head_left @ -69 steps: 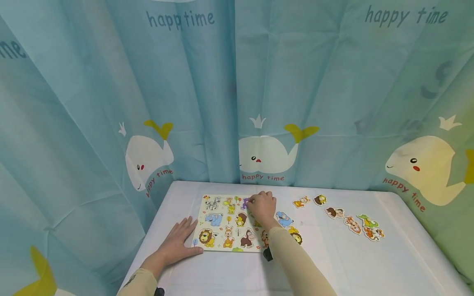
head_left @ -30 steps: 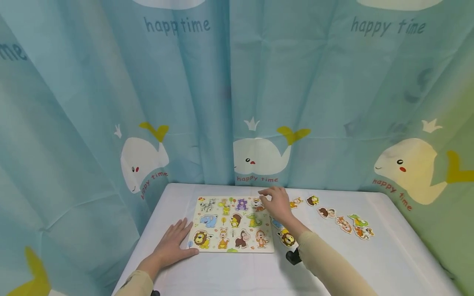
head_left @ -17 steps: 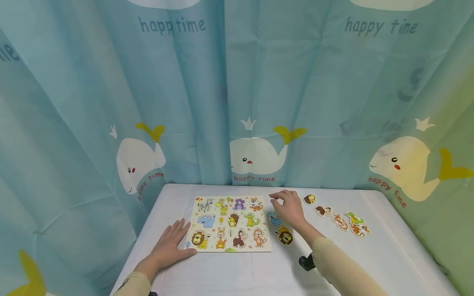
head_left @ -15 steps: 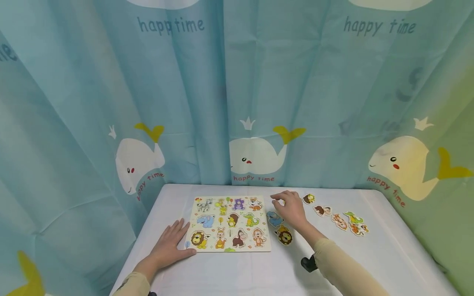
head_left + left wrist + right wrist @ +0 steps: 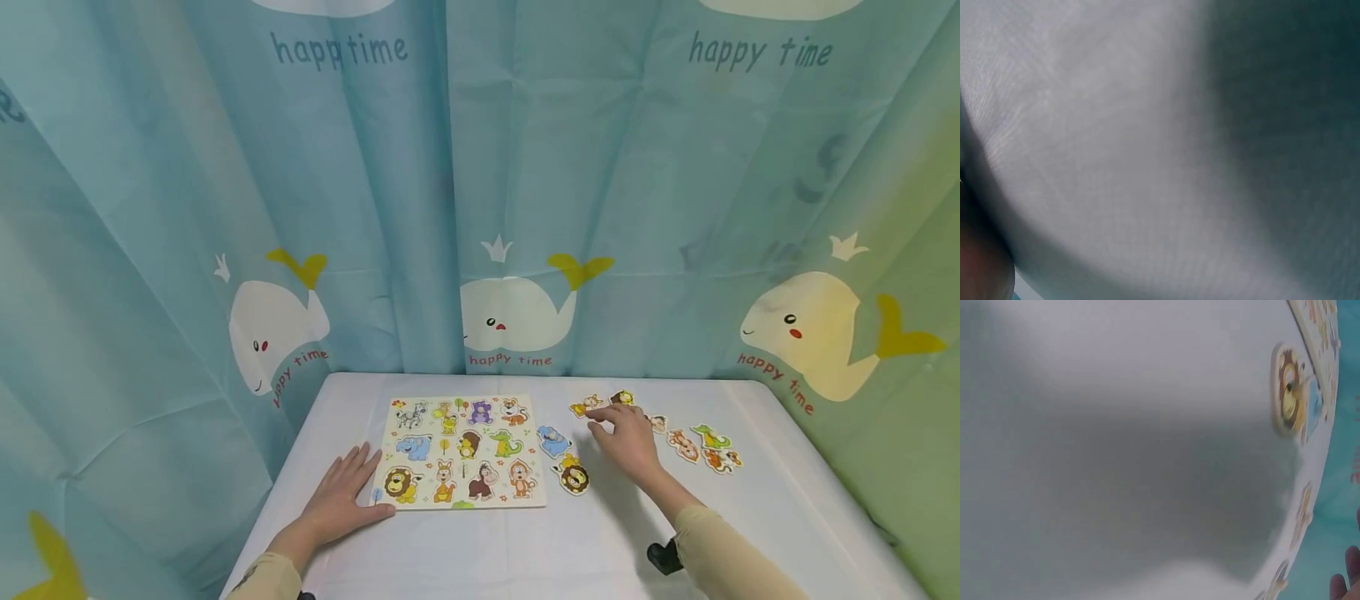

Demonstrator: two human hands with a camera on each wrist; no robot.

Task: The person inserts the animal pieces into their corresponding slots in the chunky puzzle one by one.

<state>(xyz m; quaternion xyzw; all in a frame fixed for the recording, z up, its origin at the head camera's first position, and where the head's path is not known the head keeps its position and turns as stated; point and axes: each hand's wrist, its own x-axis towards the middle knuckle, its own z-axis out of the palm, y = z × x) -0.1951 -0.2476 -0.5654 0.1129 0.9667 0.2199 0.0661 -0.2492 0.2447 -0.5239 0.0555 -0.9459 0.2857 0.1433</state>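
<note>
My left hand [image 5: 341, 496] lies flat on the white table with its fingertips at the left edge of an animal puzzle board [image 5: 502, 505]. To the right of the board, my right hand [image 5: 628, 440] hovers over the loose pieces, thumb and index finger apart and nothing held. Its index fingertip is close to the kangaroo piece [image 5: 579, 408]. The hedgehog piece [image 5: 622, 397] lies just beyond the knuckles, and the hand partly covers the gorilla piece [image 5: 659, 423]. Between the hand and the board are the elephant piece [image 5: 553, 442] and the lion piece [image 5: 574, 479].
Farther right lie the monkey piece [image 5: 684, 446], the crocodile piece [image 5: 709, 437] and the tiger piece [image 5: 723, 461]. Behind the table [image 5: 450, 558] hangs a blue whale-print curtain [image 5: 375, 208]. The left wrist view is mostly blurred cloth.
My right hand has gone from the bear picture at the board's top rightward, off the board, to the loose pieces. The left hand stays by the board while the head view shifts slightly.
</note>
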